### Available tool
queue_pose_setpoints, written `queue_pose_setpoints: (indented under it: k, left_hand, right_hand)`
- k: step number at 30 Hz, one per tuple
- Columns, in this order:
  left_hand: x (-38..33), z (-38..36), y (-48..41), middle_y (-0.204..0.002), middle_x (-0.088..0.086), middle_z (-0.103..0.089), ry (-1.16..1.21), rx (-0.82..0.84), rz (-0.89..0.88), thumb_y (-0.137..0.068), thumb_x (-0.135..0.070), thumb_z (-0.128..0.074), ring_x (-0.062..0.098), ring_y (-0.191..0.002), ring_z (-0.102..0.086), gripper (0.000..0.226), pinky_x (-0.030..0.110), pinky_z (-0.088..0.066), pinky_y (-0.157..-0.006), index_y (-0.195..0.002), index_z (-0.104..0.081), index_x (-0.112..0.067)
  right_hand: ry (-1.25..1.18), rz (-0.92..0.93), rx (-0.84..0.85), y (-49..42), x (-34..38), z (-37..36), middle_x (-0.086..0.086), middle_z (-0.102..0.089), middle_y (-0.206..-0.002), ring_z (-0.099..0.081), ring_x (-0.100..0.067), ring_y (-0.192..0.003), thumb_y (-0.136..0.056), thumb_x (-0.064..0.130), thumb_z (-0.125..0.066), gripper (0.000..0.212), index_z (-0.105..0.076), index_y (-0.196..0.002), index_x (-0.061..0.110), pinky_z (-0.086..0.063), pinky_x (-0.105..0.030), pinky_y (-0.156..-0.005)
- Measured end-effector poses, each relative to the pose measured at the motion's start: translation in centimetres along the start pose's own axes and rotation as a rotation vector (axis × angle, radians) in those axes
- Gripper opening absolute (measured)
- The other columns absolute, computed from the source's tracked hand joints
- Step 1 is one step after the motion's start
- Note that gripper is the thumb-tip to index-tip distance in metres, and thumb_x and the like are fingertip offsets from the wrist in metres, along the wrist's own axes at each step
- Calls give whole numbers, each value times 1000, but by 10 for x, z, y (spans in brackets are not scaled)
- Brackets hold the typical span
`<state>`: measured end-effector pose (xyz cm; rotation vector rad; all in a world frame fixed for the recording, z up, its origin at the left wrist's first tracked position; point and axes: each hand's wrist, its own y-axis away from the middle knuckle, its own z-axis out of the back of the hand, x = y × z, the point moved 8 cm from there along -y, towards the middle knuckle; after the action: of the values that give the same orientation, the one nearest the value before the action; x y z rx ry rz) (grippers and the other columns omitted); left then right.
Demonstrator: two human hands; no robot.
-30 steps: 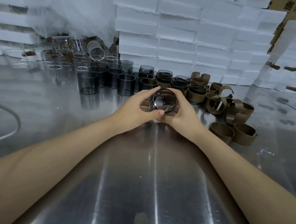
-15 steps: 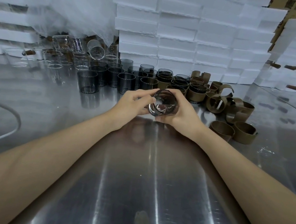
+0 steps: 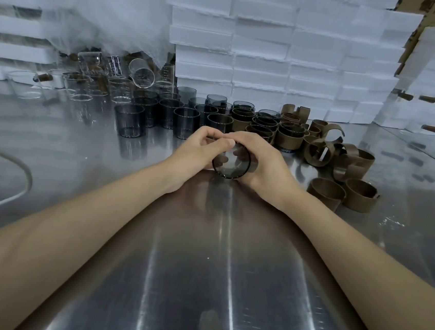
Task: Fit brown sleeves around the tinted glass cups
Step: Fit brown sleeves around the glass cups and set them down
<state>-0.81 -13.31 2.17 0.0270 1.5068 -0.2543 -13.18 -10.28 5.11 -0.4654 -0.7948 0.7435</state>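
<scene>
Tinted cup point(image 3: 231, 163) being clasped by left hand point(image 3: 199, 150) and right hand point(image 3: 267, 162) together; several sleeved cups point(image 3: 289, 138) done, many bare cups point(image 3: 131, 121), loose sleeves point(image 3: 326, 193) waiting

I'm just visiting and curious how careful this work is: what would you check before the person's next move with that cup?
1. Dark tinted glass cup gripped by left hand and right hand: ok.
2. A brown sleeve seated round it: cannot tell, hands hide it.
3. Loose brown curled sleeves lying at right: ok.
4. Bare tinted cups standing behind: ok.
5. Bare shiny steel table in front for setting down: ok.
</scene>
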Motion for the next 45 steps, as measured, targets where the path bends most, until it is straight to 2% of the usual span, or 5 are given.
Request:
queue_pose_setpoints:
  k: [22,27,34,39,45]
  left_hand:
    - [-6,-11,5,-112,-9,-51,-289,-73,-215,-76,-33,-81,-2,-95,-55,47,0,-39,-67,-97,-40,-41]
    - [-7,-15,8,-124,-1,-52,-371,-49,-248,-75,-29,-81,10,-102,-62,57,20,-51,-86,-118,-43,-29]
    - [-7,-15,7,-126,-3,-44,-395,-57,-257,-76,-25,-80,-20,-92,-51,59,-2,-40,-78,-125,-46,-31]
    - [-7,-14,6,-130,0,-52,-349,-45,-248,-78,-25,-80,11,-115,-58,57,33,-47,-103,-125,-47,-30]
    - [-9,-14,7,-133,3,-50,-269,-32,-247,-84,-14,-75,5,-107,-63,53,12,-50,-86,-130,-53,-26]
  right_hand:
    - [140,-104,42,-4,-4,-3,-2,-53,-128,-50,-5,-106,-74,-10,-63,70,-53,-138,18,-45,-24,-94]
    - [73,-135,4,-4,-8,-1,-4,-58,-127,-54,-13,-117,-71,-11,-66,69,-55,-135,12,-46,-27,-98]
    - [-175,-284,-33,0,-23,-2,-5,-62,-125,-58,-16,-116,-69,-9,-78,68,-56,-131,9,-47,-26,-99]
    - [-313,-369,-79,1,-33,2,0,-63,-117,-62,-8,-105,-65,-14,-78,72,-55,-129,9,-50,-17,-89]
    - [-452,-418,-125,3,-42,3,-2,-68,-112,-65,-13,-103,-59,-21,-77,74,-60,-120,17,-56,-27,-85]
